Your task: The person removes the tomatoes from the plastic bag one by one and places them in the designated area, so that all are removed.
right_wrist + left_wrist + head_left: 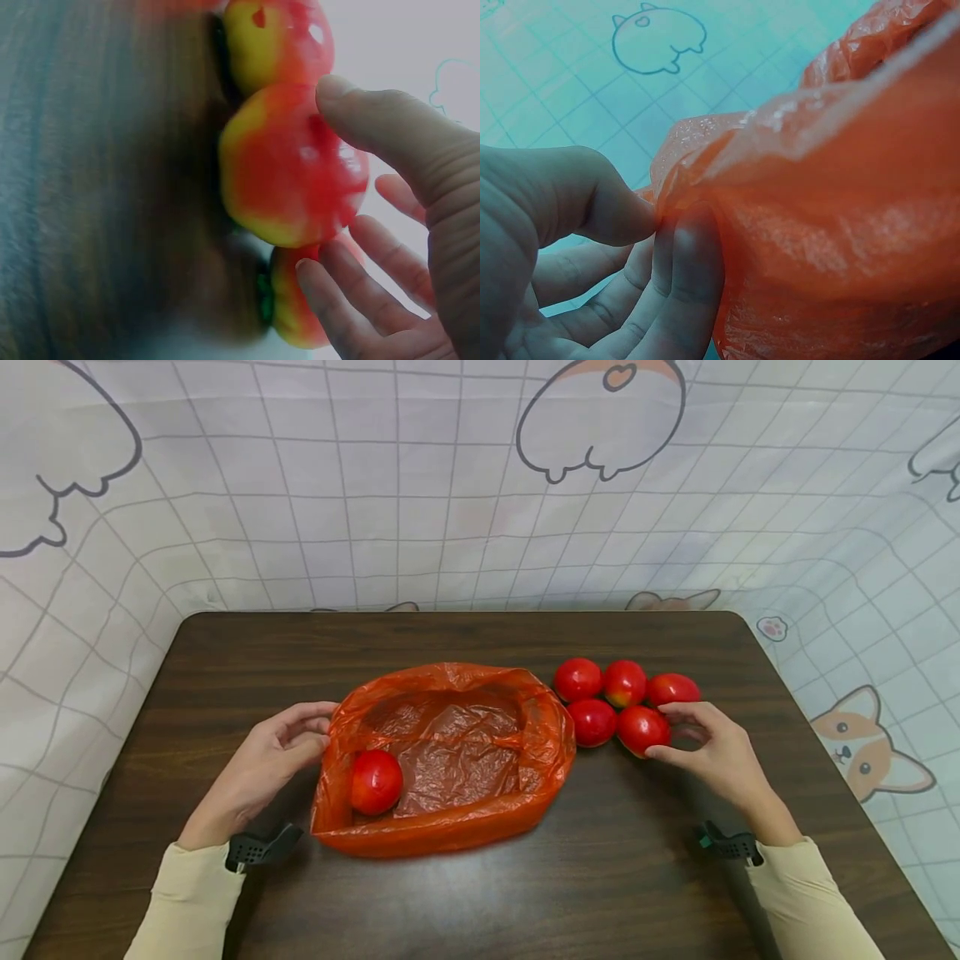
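An orange plastic bag [442,839] lies with its mouth spread wide at the middle of the table. Inside its left end sits one red fruit [377,782]. My left hand [262,764] pinches the bag's left rim between thumb and fingers; the left wrist view shows fingertips behind the thin film. On the right, my right hand [716,760] has its thumb and fingers round a glossy red-and-yellow fruit [289,169], the front right one of a cluster. The thumb touches one side of it, and the fingertips are at the opposite side.
Several more such fruits [592,722] stand close together between the bag's right end and my right hand. The dark wooden table [480,910] meets a white grid-patterned cloth [405,527] at the back and sides.
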Available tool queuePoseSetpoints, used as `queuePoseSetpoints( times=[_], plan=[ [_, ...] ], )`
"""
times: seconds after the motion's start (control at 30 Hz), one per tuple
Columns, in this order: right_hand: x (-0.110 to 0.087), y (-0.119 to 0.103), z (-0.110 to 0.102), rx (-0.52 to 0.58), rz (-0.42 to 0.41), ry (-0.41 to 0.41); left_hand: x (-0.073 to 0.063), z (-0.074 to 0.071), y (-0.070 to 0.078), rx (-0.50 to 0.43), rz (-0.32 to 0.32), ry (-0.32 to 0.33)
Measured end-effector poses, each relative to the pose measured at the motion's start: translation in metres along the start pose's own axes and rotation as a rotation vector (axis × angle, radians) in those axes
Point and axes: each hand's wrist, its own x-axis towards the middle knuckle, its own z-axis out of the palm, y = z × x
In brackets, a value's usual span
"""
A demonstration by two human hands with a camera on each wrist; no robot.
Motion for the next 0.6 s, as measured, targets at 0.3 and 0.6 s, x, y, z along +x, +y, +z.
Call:
queuePoseSetpoints(
  times=[0.3, 0.6],
  plan=[
    [0.001, -0.015, -0.007, 0.071, -0.011, 0.043, 0.0, -0.001, 0.003, -0.025, 0.008, -0.001],
    [0.012, -0.037, -0.003, 0.111, -0.095, 0.057, -0.001, -0.001, 0.001, -0.027, 0.017, 0.002]
  ],
)
